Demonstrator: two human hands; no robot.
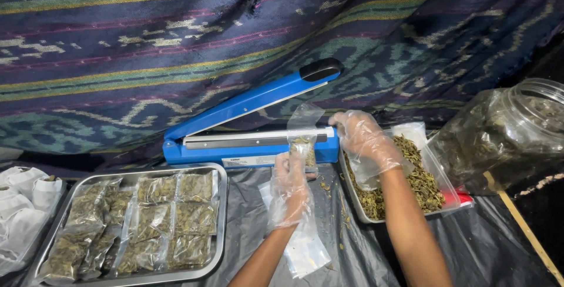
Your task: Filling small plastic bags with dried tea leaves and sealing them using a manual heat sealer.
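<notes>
The person's left hand (289, 188), in a loose clear plastic glove, has its grip closed around the lower part of a small clear pouch (303, 140) holding dried green leaves. The pouch stands upright, its open top laid across the sealing bar of a blue impulse sealer (247, 123), whose arm is raised at a slant with a black handle at its end. The right hand (365, 139), also gloved, pinches the pouch's upper right edge at the bar, fingers curled shut on the plastic.

Just right of the sealer, under the right wrist, sits a shallow tray (449, 188) of loose dried leaves. Further right, a large clear plastic jar (508, 134) lies tilted, with more dried leaves inside. On the left, a metal tray (218, 228) holds rows of filled, flat pouches. A few empty clear bags (305, 250) lie beneath the left forearm on the black sheet (247, 216) covering the table. White bags (23, 205) are stacked at the far left. A striped woven cloth (117, 58) hangs behind.
</notes>
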